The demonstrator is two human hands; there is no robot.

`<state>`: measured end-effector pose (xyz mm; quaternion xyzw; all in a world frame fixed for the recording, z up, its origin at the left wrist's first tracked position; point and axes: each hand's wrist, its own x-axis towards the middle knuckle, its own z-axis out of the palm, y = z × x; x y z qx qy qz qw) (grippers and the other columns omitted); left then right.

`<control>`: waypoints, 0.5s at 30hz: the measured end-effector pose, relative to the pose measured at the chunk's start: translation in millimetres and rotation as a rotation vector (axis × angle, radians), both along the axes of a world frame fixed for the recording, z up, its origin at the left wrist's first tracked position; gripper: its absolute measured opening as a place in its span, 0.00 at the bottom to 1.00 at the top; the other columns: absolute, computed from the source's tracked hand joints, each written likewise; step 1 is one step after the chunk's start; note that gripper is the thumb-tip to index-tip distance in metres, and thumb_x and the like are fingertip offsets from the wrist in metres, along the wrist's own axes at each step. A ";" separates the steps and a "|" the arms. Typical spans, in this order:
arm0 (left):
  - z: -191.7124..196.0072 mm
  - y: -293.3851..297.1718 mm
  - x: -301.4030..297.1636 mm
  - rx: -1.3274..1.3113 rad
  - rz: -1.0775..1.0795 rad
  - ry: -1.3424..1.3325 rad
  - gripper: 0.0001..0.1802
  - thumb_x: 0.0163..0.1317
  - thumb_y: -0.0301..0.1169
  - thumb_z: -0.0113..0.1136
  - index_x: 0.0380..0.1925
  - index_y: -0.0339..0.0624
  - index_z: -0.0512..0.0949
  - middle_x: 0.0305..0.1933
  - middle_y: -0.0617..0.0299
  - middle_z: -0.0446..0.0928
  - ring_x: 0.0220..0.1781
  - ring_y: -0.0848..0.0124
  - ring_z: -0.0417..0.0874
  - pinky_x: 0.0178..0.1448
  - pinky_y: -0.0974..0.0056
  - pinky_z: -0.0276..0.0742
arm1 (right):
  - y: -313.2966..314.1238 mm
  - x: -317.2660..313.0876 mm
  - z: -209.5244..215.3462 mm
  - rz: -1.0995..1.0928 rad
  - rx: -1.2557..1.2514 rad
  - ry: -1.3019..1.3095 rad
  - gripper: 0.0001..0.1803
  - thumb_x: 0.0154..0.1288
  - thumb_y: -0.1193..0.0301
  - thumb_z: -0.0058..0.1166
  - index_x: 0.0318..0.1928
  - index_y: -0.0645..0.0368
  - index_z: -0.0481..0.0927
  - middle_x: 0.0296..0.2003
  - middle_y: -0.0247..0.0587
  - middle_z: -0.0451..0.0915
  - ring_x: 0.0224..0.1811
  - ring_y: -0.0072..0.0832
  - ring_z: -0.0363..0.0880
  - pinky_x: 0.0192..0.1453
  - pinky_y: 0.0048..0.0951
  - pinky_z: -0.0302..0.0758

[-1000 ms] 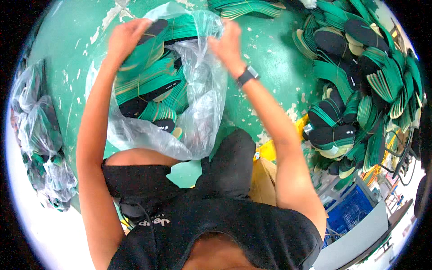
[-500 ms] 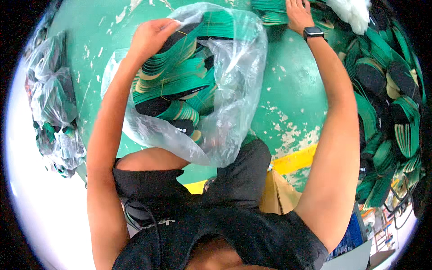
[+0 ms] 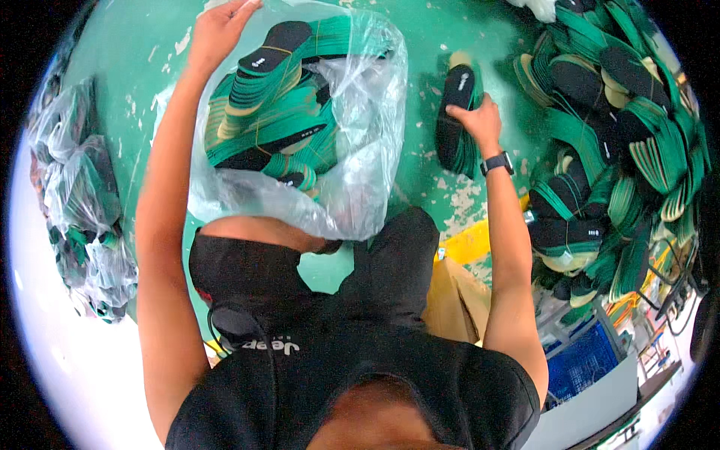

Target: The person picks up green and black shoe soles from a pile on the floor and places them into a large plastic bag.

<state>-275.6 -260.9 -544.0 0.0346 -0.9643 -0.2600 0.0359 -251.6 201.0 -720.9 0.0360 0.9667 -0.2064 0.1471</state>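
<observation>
Bagging step. Left hand point(image 3: 219, 31) grips the rim of the clear bag point(image 3: 360, 150), half full of insoles, on the green floor point(image 3: 420, 45). Right hand point(image 3: 474, 120) clenches a fresh insole bundle point(image 3: 454, 112) just right of the bag. Next move probably calls for swinging that bundle into the held-open mouth.

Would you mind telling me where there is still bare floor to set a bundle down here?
The green floor is bare in the strip between the clear bag and the bundle in the right hand, and left of the left hand's arm toward the filled bags. The right side is crowded by the heap of insoles.
</observation>
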 end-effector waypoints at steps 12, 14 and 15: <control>45.6 37.4 17.0 -0.007 -0.138 0.364 0.16 0.63 0.38 0.50 0.40 0.36 0.76 0.30 0.58 0.78 0.28 0.67 0.76 0.34 0.59 0.71 | -170.4 62.3 149.5 0.180 -1.397 -0.515 0.29 0.52 0.56 0.64 0.48 0.65 0.75 0.45 0.44 0.79 0.46 0.31 0.78 0.54 0.33 0.72; 23.5 24.7 33.2 -0.112 -0.222 0.019 0.19 0.65 0.45 0.49 0.44 0.45 0.79 0.42 0.56 0.81 0.44 0.63 0.80 0.52 0.62 0.72 | -224.6 100.6 104.2 0.228 -1.114 -0.244 0.33 0.55 0.47 0.58 0.45 0.67 0.76 0.42 0.51 0.79 0.46 0.40 0.77 0.53 0.37 0.71; 6.3 78.8 59.4 0.106 -0.485 0.203 0.18 0.62 0.43 0.52 0.45 0.45 0.79 0.46 0.54 0.78 0.50 0.60 0.78 0.54 0.60 0.71 | -236.1 116.4 66.9 0.214 -0.949 -0.100 0.35 0.56 0.43 0.55 0.44 0.69 0.76 0.41 0.54 0.78 0.46 0.45 0.76 0.52 0.39 0.70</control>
